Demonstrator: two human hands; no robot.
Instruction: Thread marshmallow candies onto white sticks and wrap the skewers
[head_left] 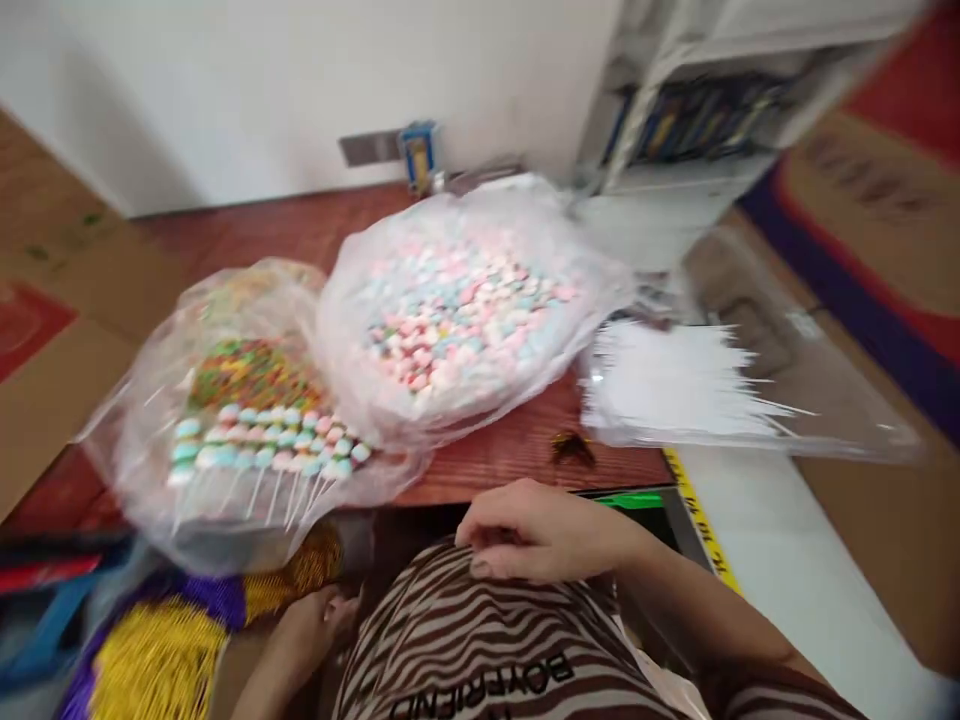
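Observation:
My right hand (529, 530) rests near my striped shirt at the table's front edge, its fingers curled; whether they hold anything cannot be made out. Low at the left, my left hand (319, 620) hangs below the table edge, blurred, with its fingers mostly hidden. Several marshmallow skewers (274, 440) on white sticks lie on a clear bag at the left, with green and orange candies (251, 375) behind them. In the middle sits a large open plastic bag of pastel marshmallows (465, 320). White sticks (667, 380) fill a clear pack to the right.
Cardboard boxes stand at the left (60, 280) and right (870, 260). A small gold tie (574, 447) lies on the reddish table (502, 450). A blue box (418, 157) is by the wall. Gold and purple fringe (161, 650) sits below left. Yellow tape (701, 520) marks an edge.

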